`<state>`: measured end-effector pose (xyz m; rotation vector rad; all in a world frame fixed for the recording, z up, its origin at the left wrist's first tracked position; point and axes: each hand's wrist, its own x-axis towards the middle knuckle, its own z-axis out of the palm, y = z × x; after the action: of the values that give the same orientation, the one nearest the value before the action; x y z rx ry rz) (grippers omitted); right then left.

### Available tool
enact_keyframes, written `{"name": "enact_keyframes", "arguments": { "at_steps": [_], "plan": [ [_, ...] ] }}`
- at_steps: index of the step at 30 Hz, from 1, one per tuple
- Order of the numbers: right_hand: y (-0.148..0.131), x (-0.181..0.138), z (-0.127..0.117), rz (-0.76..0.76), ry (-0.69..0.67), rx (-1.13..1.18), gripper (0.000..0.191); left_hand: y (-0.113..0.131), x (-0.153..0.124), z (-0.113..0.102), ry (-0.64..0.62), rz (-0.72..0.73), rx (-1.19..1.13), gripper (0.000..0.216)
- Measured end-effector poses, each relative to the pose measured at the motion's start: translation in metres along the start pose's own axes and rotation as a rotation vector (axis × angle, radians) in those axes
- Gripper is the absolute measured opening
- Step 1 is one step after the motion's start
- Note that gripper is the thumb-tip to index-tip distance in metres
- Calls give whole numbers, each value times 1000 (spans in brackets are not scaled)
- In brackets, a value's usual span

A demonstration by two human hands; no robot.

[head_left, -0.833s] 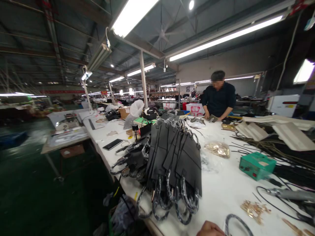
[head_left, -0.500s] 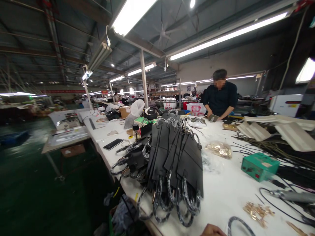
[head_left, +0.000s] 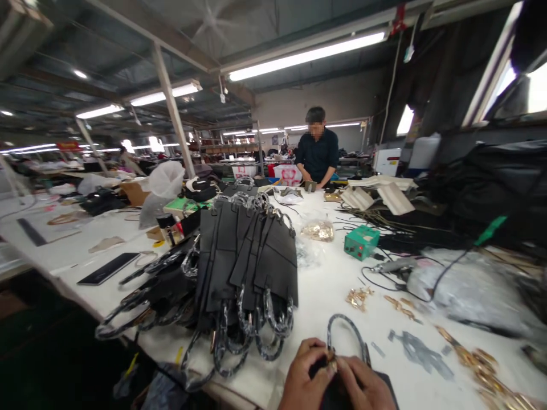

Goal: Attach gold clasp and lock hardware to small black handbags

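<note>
At the bottom of the view my left hand [head_left: 304, 373] and my right hand [head_left: 363, 382] meet, both closed. Their fingertips pinch a small gold metal fitting [head_left: 332, 360] at one end of a plastic-wrapped black handle [head_left: 345, 320]. The handle arches above my hands. Below it, a black bag panel [head_left: 387, 387] lies mostly hidden under my fingers. To the left of my hands leans a stack of black bag panels [head_left: 276, 259] with wrapped handles. Small gold fittings [head_left: 358, 297] lie loose beyond my right hand.
A green control box [head_left: 361, 242] with a cable stands on the white table [head_left: 318, 319]. Larger gold hardware [head_left: 481, 364] and grey scraps [head_left: 421, 353] lie at the right. A black phone-like slab [head_left: 110, 267] is at the left. Across the table, a person [head_left: 318, 151] works.
The view has swung right, so the stack appears farther left. Both hands are now in view, pinching the gold fitting by the handle; before, only part of one hand showed at the bottom edge.
</note>
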<state>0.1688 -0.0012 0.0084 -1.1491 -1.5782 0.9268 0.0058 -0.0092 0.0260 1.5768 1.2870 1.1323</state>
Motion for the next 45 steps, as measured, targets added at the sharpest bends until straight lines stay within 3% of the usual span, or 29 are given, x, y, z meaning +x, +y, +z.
{"name": "enact_keyframes", "arguments": {
  "at_steps": [3, 7, 11, 17, 25, 28, 32, 37, 41, 45],
  "plan": [
    [-16, -3, -11, -31, -29, 62, 28, 10, -1, -2, 32, -42, -18, 26],
    [-17, -3, -13, -57, -37, 97, 21, 4, 3, -3, -34, -26, -34, 25],
    [-14, -3, -13, 55, -1, 199, 27, 3, 4, -2, -38, -57, -96, 28],
    [-12, -13, -24, 230, 107, 309, 32, 14, 2, 7, 198, -362, -494, 47],
    [-6, -40, -38, 237, 145, 254, 25, 31, 2, 4, -63, -611, -593, 31],
    [-3, -41, -39, 220, 139, 296, 25, 30, 2, 6, -105, -592, -443, 33],
    [0, -39, -39, 201, 164, 329, 21, 22, 4, 9, 5, -442, -231, 25],
    [0, -39, -39, 208, 146, 364, 22, 19, 5, 11, -74, -505, -254, 31],
    [1, -39, -37, 285, 139, 368, 27, 16, 6, 14, -7, -494, -169, 33],
    [2, -38, -38, 310, 134, 359, 30, 14, 6, 15, 10, -464, -242, 29]
  ]
}}
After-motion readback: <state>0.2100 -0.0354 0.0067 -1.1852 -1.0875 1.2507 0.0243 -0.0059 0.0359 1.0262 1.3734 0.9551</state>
